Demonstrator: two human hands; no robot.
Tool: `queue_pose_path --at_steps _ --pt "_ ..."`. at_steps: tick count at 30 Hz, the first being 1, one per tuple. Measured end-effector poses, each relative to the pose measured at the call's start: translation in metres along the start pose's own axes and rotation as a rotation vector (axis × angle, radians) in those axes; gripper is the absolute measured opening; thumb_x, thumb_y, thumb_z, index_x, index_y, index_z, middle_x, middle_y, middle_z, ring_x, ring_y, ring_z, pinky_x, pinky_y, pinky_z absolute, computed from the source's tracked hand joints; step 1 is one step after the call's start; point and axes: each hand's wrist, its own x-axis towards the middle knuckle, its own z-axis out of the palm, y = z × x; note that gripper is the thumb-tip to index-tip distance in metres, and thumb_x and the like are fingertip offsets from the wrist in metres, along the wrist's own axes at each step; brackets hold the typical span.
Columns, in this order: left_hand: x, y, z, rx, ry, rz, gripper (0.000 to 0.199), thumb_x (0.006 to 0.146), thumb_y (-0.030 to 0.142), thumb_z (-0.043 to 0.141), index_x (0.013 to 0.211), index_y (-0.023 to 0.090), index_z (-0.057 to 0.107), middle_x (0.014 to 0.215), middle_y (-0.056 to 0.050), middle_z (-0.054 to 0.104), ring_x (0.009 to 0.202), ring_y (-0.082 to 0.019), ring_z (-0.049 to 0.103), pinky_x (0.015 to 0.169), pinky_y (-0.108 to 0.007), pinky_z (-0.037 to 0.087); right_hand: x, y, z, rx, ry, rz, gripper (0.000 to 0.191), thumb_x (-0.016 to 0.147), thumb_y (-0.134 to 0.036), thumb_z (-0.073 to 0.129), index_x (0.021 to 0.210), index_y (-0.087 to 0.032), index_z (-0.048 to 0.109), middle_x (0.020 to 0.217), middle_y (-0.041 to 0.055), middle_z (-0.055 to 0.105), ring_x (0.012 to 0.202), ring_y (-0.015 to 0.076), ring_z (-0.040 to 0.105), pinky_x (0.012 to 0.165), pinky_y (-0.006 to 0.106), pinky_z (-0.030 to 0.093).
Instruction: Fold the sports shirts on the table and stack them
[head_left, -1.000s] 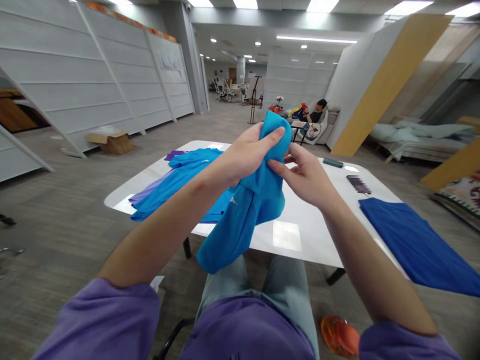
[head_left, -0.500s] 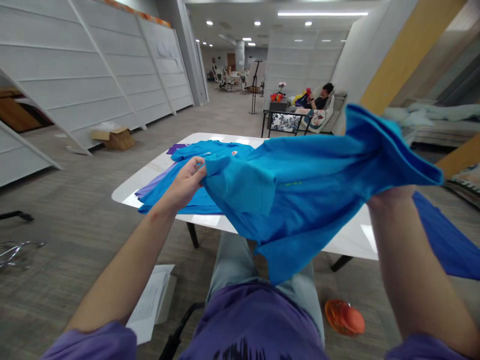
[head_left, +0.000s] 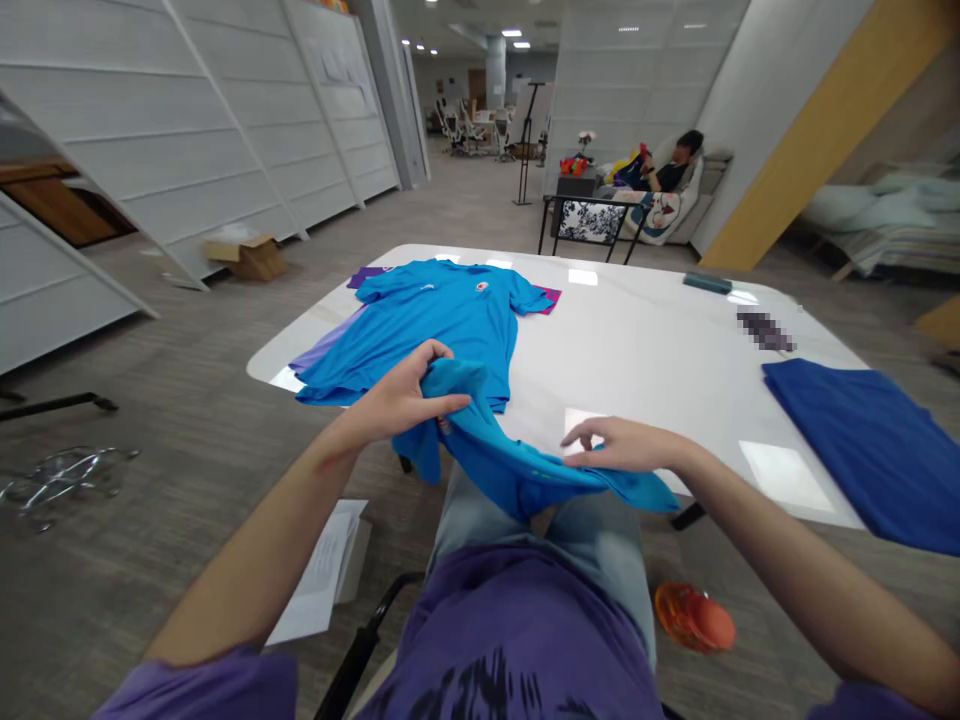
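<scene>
A light-blue T-shirt [head_left: 487, 455] hangs bunched above my lap at the table's near edge. My left hand [head_left: 409, 395] is closed on one end, pinching the cloth between thumb and fingers. My right hand [head_left: 622, 445] lies over the other end, its fingers loosely curved and apart; the thumb side touches the cloth, and no fabric shows between thumb and forefinger. Another light-blue T-shirt [head_left: 442, 310] with small chest logos is spread flat on the white table [head_left: 630, 340], partly covering purple cloth [head_left: 330, 345].
A folded dark-blue garment [head_left: 870, 440] lies at the table's right edge. A dark case [head_left: 706, 284] and a blurred-out dark item [head_left: 765, 330] rest behind it. An orange container [head_left: 694, 617] and a box with papers [head_left: 322, 570] stand on the floor. A person [head_left: 675, 165] sits far back.
The held T-shirt has come down from chest height to my lap and bunched up. My right hand has moved left and down, from under the cloth to on top of it.
</scene>
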Motion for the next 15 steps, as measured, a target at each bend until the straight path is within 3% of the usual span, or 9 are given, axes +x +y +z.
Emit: queue_pose_path --at_steps 2,5,9,11,13,15 --pt "-0.008 0.01 -0.011 0.203 -0.012 0.065 0.051 0.092 0.056 0.09 0.122 0.026 0.061 0.095 -0.001 0.073 0.077 -0.023 0.073 0.064 -0.031 0.059 0.005 -0.008 0.006 -0.044 -0.153 0.049 0.038 0.112 -0.046 0.071 0.14 -0.021 0.072 0.146 0.0115 0.069 0.124 0.0273 0.071 0.107 0.047 0.065" --pt "-0.016 0.023 -0.038 0.467 0.127 0.164 0.043 0.105 0.064 0.073 0.119 0.024 0.065 0.1 -0.001 0.07 0.087 -0.021 0.069 0.074 -0.03 0.058 0.015 -0.02 -0.005 -0.117 -0.302 0.089 0.038 0.112 -0.046 0.071 0.14 -0.021 0.072 0.146 0.0114 0.069 0.125 0.0274 0.071 0.107 0.047 0.065" --pt "-0.026 0.038 -0.072 0.48 0.321 0.191 0.048 0.11 0.068 0.064 0.125 0.023 0.069 0.097 -0.001 0.069 0.085 -0.018 0.063 0.074 -0.028 0.055 0.033 -0.037 -0.028 -0.182 -0.396 0.094 0.039 0.106 -0.053 0.076 0.131 -0.023 0.078 0.132 0.0097 0.077 0.117 0.0291 0.074 0.103 0.045 0.066" --pt "-0.029 0.044 -0.086 0.398 0.376 0.207 0.049 0.11 0.067 0.066 0.123 0.02 0.071 0.096 -0.001 0.068 0.081 -0.015 0.061 0.073 -0.026 0.055 0.046 -0.047 -0.042 -0.215 -0.381 0.058 0.041 0.102 -0.06 0.077 0.125 -0.027 0.083 0.122 0.0081 0.081 0.115 0.0313 0.075 0.102 0.045 0.066" --pt "-0.03 0.051 -0.102 0.314 0.466 0.238 0.05 0.109 0.066 0.069 0.122 0.018 0.073 0.094 -0.001 0.068 0.078 -0.013 0.06 0.073 -0.024 0.057 0.061 -0.061 -0.06 -0.309 -0.266 0.001 0.048 0.101 -0.066 0.072 0.127 -0.028 0.084 0.122 0.008 0.082 0.115 0.0331 0.075 0.103 0.048 0.065" --pt "-0.03 0.058 -0.123 0.241 0.562 0.309 0.053 0.109 0.063 0.072 0.126 0.014 0.073 0.093 -0.002 0.069 0.08 -0.013 0.064 0.083 -0.029 0.064 0.074 -0.08 -0.081 -0.458 -0.128 -0.04 0.057 0.103 -0.071 0.066 0.133 -0.025 0.082 0.126 0.0099 0.082 0.114 0.0352 0.076 0.103 0.053 0.064"
